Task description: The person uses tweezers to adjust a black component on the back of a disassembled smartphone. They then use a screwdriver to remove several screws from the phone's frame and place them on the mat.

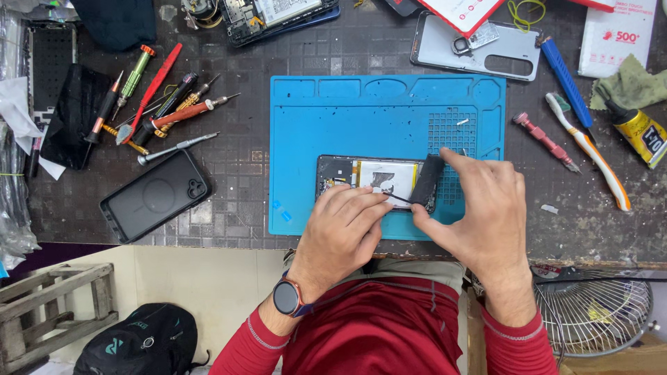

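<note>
Left hand pins opened phone on blue mat; right hand grasps black strip, half peeled. Back cover already off, strip removal unfinished.

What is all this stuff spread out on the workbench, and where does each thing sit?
Work mat: one, blue, centre of the bench.
Opened phone: one, dark with a white battery, on the mat's near part.
Black part: one, at the phone's right end, lifted.
Phone case: one, black, left of the mat.
Screwdrivers and picks: several, red, green and black, far left.
Back cover: one, grey, beyond the mat.
Toothbrush: one, white and orange, right side.
Glue tube: one, yellow, far right.
Backpack: one, black, on the floor.
Fan: one, wire-guarded, lower right.
Left hand: presses on the phone, wears a watch.
Right hand: grips the black part.
</note>
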